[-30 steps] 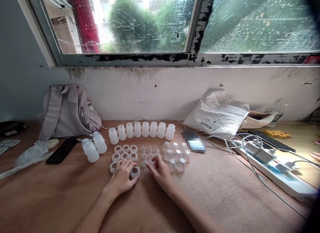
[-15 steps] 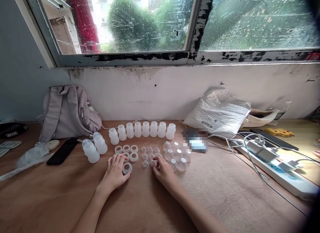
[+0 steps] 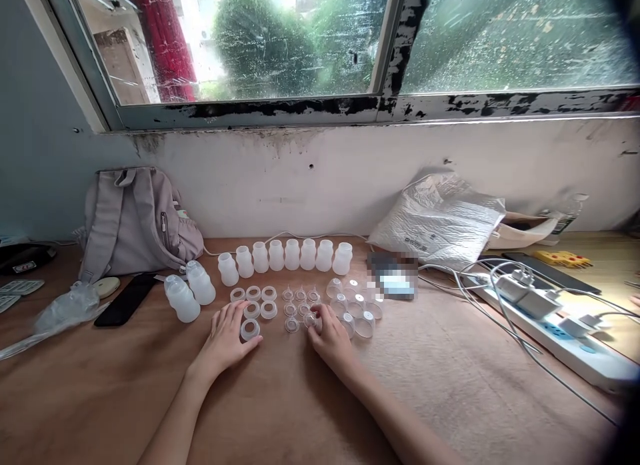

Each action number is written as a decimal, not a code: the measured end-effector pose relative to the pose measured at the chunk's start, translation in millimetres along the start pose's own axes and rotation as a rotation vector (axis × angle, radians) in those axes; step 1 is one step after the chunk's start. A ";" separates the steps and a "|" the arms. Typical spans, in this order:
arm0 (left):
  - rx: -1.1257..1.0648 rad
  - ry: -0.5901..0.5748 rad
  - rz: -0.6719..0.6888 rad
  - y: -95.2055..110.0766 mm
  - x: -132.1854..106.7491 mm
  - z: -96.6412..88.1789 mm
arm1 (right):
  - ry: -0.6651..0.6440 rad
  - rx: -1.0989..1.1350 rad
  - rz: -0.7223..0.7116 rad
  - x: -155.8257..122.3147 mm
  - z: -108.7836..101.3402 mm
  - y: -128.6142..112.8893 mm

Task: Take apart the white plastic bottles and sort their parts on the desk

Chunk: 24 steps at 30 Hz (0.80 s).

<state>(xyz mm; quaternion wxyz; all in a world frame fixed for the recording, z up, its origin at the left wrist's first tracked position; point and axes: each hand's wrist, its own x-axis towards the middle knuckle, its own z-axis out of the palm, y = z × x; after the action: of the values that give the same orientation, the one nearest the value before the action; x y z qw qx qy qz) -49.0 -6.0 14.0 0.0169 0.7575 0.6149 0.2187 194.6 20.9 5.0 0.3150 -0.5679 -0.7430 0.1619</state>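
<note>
My left hand [image 3: 223,338] lies on the wooden table [image 3: 280,412] with its fingers curled round a translucent plastic ring [image 3: 249,329], which stands in front of a group of similar rings [image 3: 253,302]. My right hand [image 3: 330,336] pinches a small clear teat [image 3: 313,320] at the near edge of a cluster of teats [image 3: 299,301]. Clear domed caps [image 3: 356,308] lie just right of that hand. A row of several small white bottles [image 3: 285,256] stands behind, and two assembled bottles [image 3: 190,290] stand to the left.
A grey backpack [image 3: 135,218] leans on the wall at the left, with a black phone [image 3: 124,300] and a crumpled plastic bag [image 3: 65,308] near it. On the right lie a silver pouch [image 3: 440,222], a white power strip [image 3: 555,332] with chargers and trailing cables.
My left hand has drawn the ring leftward, up to the group of rings. My right hand has stayed at the teats and closed on one.
</note>
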 end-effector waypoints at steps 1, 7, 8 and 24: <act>-0.004 0.005 0.007 1.0 0.4 -0.6 | -0.004 -0.001 0.011 0.3 -0.2 0.2; -0.054 0.133 0.047 7.1 5.3 -4.4 | -0.080 -0.042 -0.003 -0.9 1.6 -2.6; -0.061 0.163 0.041 7.5 6.1 -4.4 | -0.080 -0.051 -0.009 -1.2 2.3 -2.9; 0.450 0.419 -0.315 -30.1 51.3 -99.9 | 0.084 0.047 -0.040 -3.0 -5.8 -9.3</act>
<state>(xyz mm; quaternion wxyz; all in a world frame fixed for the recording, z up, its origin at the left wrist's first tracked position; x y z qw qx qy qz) -104.4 25.2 111.3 -0.2436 0.5768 0.7471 0.2231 192.0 14.6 14.1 0.3624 -0.5516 -0.7364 0.1491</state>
